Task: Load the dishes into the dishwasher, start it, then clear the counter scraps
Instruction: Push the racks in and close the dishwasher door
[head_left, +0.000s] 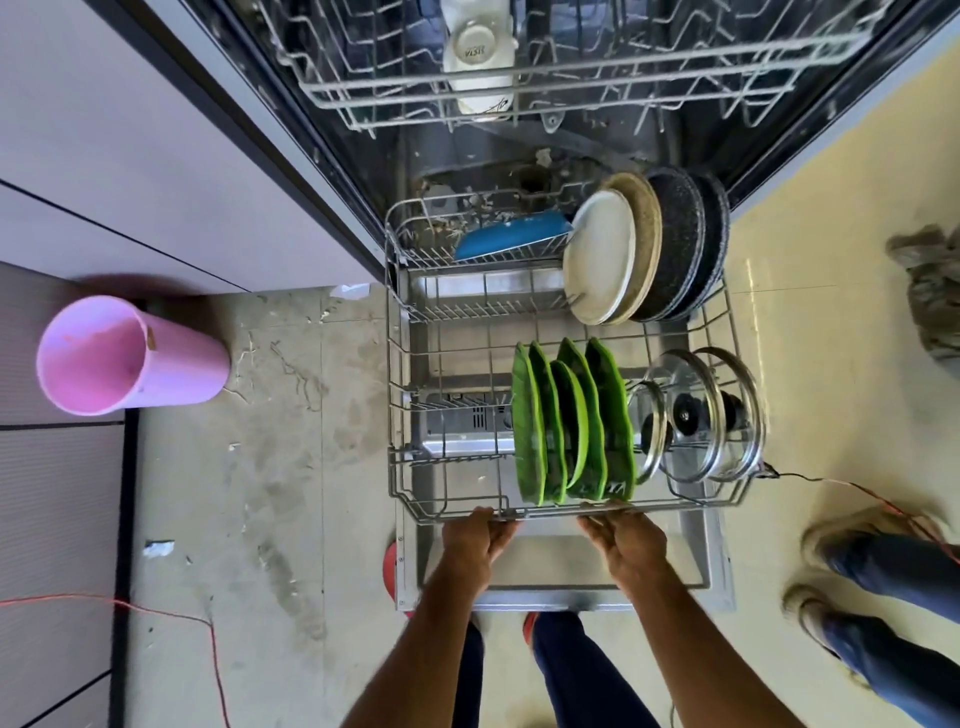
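The dishwasher's lower wire rack (447, 332) stands pulled out over the open door (550, 566). In it stand several green plates (566, 426), glass pot lids (701, 415), a white plate (602, 260), dark speckled plates (685, 244) and a blue dish (514, 236). My left hand (475, 540) and my right hand (626, 543) both grip the rack's front rail, fingers curled under it. The upper rack (571, 78) holds white cups (478, 57).
A pink bucket (124, 356) stands on the dirty floor at the left by the grey cabinets. An orange wire (171, 613) trails across the floor. Another person's legs and shoes (878, 582) stand at the right. A grey rag (930, 291) lies at the far right.
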